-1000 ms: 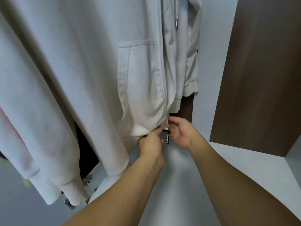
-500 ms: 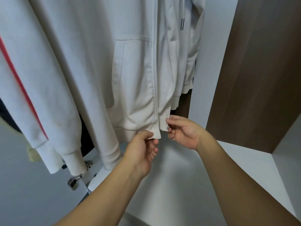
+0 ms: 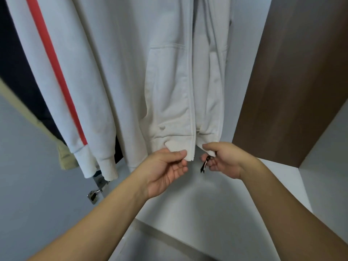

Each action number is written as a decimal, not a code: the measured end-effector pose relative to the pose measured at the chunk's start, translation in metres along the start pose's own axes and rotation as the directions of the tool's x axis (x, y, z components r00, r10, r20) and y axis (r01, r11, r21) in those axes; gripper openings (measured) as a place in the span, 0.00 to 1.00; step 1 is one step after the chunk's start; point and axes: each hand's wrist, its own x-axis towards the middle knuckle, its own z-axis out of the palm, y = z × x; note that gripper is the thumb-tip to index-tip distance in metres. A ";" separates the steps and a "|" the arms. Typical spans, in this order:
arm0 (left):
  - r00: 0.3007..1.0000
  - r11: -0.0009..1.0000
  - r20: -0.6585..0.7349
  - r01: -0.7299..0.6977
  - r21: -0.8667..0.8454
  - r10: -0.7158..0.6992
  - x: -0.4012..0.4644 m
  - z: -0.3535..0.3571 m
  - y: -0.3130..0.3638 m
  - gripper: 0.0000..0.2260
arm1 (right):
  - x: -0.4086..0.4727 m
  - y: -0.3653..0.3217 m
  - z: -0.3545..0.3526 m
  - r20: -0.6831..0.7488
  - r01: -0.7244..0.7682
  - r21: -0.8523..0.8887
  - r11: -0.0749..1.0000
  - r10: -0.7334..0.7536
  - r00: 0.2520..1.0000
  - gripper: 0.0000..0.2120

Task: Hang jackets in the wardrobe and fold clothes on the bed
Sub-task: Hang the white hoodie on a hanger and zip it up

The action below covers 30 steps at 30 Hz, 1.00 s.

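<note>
Wardrobe interior: pale grey panels, a dark wood-grain side panel [image 3: 293,76] at right, a light shelf [image 3: 216,204] below, a metal door hinge [image 3: 95,194] low left. The white zip jacket [image 3: 169,81] hangs in the wardrobe, front facing out, hem at hand height. Beside it on the left hangs a white garment with a red stripe [image 3: 54,68], its ribbed cuffs dangling, and something dark and something beige behind that.

Left hand [image 3: 165,170]: thumb and curled fingers pinch the hem's left corner, just beside the zip line. Right hand [image 3: 224,161]: fingers curl round the hem's right corner, with the black zipper pull [image 3: 204,163] dangling at the fingertips; whether they pinch the pull itself I cannot tell.

Handling, as a judgement: soft, limp fleece, light, no stiffness to push against; it bunches and swings on the hanger. Best held at the ribbed hem on either side of the zip, kept taut downward, so the zip's ends can be brought together. The small pull looks easy to let slip.
</note>
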 end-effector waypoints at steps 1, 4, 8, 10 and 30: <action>1.000 0.999 -0.006 -0.004 0.045 0.005 0.000 0.004 0.003 0.05 | -0.009 0.000 0.000 0.041 -0.070 0.074 0.995 0.067 0.997 0.10; 0.997 0.995 -0.069 -0.025 0.093 0.031 -0.002 0.020 0.012 0.09 | -0.039 -0.005 0.001 0.140 -0.188 0.275 0.943 0.154 0.978 0.11; 0.985 0.992 -0.140 -0.085 0.090 0.097 -0.016 0.033 0.022 0.09 | -0.067 -0.006 0.005 0.172 -0.112 0.590 0.799 0.011 0.985 0.15; 0.985 0.985 -0.112 -0.121 0.120 0.134 -0.027 0.038 0.025 0.07 | -0.075 -0.005 0.010 0.122 -0.046 0.653 0.756 -0.045 0.991 0.15; 0.853 0.833 -0.042 -0.496 0.245 0.520 -0.046 0.037 0.045 0.04 | -0.091 -0.017 0.054 -0.102 0.447 0.542 0.712 -0.472 0.876 0.08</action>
